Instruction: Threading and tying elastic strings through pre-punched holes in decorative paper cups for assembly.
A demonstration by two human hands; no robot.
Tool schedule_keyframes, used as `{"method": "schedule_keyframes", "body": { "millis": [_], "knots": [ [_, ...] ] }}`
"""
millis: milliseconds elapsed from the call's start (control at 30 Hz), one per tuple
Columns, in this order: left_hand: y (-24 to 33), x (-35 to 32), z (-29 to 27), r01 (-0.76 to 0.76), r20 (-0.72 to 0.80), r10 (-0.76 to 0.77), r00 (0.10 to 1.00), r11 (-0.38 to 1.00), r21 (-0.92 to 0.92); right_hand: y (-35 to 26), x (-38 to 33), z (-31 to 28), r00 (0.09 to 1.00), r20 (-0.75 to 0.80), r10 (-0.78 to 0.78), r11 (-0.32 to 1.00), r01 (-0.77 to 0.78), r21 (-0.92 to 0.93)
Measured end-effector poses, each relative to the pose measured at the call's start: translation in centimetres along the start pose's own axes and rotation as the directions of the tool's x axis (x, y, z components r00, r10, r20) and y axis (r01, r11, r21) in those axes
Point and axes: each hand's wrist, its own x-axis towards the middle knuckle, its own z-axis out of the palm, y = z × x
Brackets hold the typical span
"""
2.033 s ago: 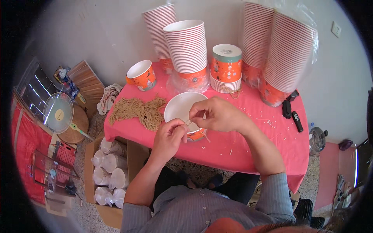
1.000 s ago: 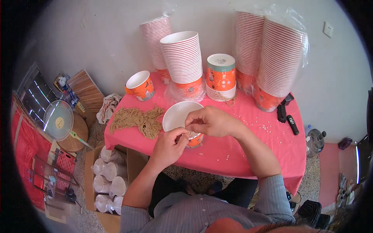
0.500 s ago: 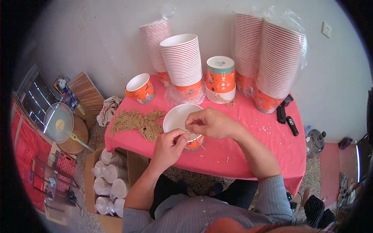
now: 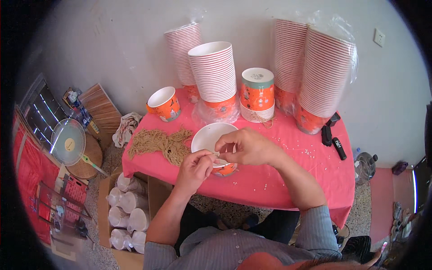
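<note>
Both hands met over an open orange paper bowl (image 4: 211, 139) that stood near the front edge of the pink-covered bench (image 4: 288, 166). The left hand (image 4: 194, 167) had its grip pinched shut on a thin tan string (image 4: 215, 154), and the right hand (image 4: 246, 146) pinched the same string just above the bowl's rim. A heap of tan strings (image 4: 158, 143) lay just left of the bowl.

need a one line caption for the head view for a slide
Both hands, left and right, work a thin string at the rim of an open paper bowl on a pink table beside bowl stacks.
</note>
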Motion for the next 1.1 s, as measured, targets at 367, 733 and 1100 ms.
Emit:
{"method": "schedule_keyframes", "body": {
  "millis": [367, 733, 1100],
  "knots": [
    [0.2, 0.1, -0.1, 0.034, 0.06, -0.032, 0.998, 0.999, -0.042, -0.3, 0.0, -0.2, 1.0, 0.007, 0.015, 0.998, -0.014, -0.06],
    [0.7, -0.4, -0.6, 0.053, 0.05, -0.053, 0.997, 0.999, -0.01, 0.3, 0.0, -0.2, 0.999, -0.015, 0.045, 0.997, -0.046, -0.061],
    [0.4, -0.3, -0.4, 0.044, 0.049, -0.038, 0.998, 0.989, -0.141, 0.5, -0.1, -0.6, 0.998, 0.033, 0.058, 0.997, -0.056, -0.061]
  ]
}}
